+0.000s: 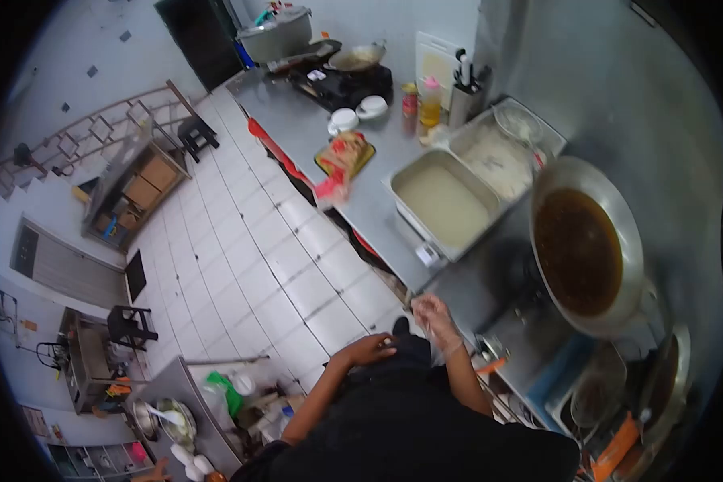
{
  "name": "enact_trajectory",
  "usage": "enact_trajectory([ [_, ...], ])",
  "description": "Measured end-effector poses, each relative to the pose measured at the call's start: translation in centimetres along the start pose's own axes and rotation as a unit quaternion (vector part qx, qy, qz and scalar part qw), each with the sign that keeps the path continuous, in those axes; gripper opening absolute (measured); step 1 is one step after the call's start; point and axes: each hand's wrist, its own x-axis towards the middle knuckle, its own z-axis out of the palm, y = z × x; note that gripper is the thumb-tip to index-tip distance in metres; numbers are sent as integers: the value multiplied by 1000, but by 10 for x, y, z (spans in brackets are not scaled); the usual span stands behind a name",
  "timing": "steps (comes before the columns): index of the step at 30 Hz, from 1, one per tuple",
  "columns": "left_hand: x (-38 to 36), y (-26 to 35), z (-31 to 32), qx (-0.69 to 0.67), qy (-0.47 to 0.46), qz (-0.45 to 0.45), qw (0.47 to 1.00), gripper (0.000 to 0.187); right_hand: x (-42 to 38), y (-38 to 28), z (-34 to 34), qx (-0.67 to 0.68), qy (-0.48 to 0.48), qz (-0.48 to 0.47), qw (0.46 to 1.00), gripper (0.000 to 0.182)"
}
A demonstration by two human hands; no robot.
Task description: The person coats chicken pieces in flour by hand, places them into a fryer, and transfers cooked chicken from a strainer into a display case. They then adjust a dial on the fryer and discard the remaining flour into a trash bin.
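My left hand (369,350) is bare, in front of my dark clothing, its fingers loosely stretched and nothing visible in them. Beside the front edge of the metal counter (377,229), my right hand (434,315) wears a clear plastic glove. Its fingers are curled in, and whatever they hold, if anything, is hidden. Beyond it on the counter sits a metal tray of pale liquid (446,201), next to a tray of white powder (498,161). A large pan of dark oil (580,251) stands to the right.
Farther back are a yellow squeeze bottle (430,103), a red-and-beige package (344,157) and a pan on a black stove (357,58). An orange handle (617,447) juts out at lower right. Another person's hand (154,472) shows at the bottom left, near bowls.
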Motion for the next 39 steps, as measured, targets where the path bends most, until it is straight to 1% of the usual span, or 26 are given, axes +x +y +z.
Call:
enact_trajectory([
  [1,8,-13,-34,13,8,-3,1000,50,30,-1,6,-54,-14,32,998,18],
  [3,14,-47,-90,60,94,-78,991,44,96,-7,34,-205,-38,93,974,19],
  [5,26,-90,-154,-21,139,-108,984,45,152,-15,73,-302,-106,51,946,24],
  [6,27,-91,-188,-1,181,-92,979,43,180,-17,89,-341,-113,47,932,26],
  [7,33,-95,-224,14,202,-114,973,41,213,-16,104,-380,-120,41,916,30],
  [8,43,-107,-261,29,215,-113,970,39,255,-8,115,-421,-94,43,901,30],
  [9,60,-140,-295,33,245,-71,966,38,299,5,122,-457,-66,47,886,30],
  [10,72,-151,-331,42,267,-62,961,36,338,16,124,-534,-26,-73,842,30],
  [11,80,-127,-364,34,286,-98,953,35,372,22,128,-601,16,-188,776,30],
  [12,94,-116,-397,78,303,-104,944,31,391,10,142,-598,27,-181,780,30],
  [13,109,-103,-428,81,315,-92,941,25,403,-17,164,-613,90,-125,775,29],
  [14,128,-102,-457,85,338,-49,936,22,417,-32,178,-623,153,-66,764,28],
  [15,146,-101,-483,88,358,-4,930,20,439,-31,175,-619,169,-59,764,28],
  [16,160,-84,-507,91,341,2,936,20,463,-30,165,-655,212,-39,724,29],
  [17,174,-67,-528,120,347,-45,929,18,485,-29,154,-686,256,-18,681,30],
  [18,187,-56,-546,148,352,-93,920,17,497,-31,150,-686,278,-5,672,31],
  [19,204,-69,-560,146,335,-89,927,17,504,-31,154,-684,293,6,668,31],
  [21,247,-90,-588,162,347,88,920,22,525,-35,164,-666,340,41,662,31],
  [22,263,-93,-598,244,296,117,916,28,533,-34,167,-655,347,63,669,30],
  [23,277,-95,-604,272,226,130,926,29,541,-32,169,-649,356,69,669,30],
  [25,298,-104,-611,269,167,176,932,30,548,-25,170,-610,403,98,676,29],
  [27,306,-109,-616,265,134,181,938,30,551,-28,168,-600,417,117,673,29],
  [29,314,-108,-622,266,103,186,940,31,554,-27,169,-612,398,149,667,28],
  [32,315,-113,-623,262,98,229,932,31,549,-25,168,-609,399,163,666,30],
  [37,317,-108,-605,220,25,221,950,32,516,-24,158,-581,452,168,655,32],
  [39,316,-95,-587,230,16,283,931,31,496,-29,151,-557,489,184,645,31],
])
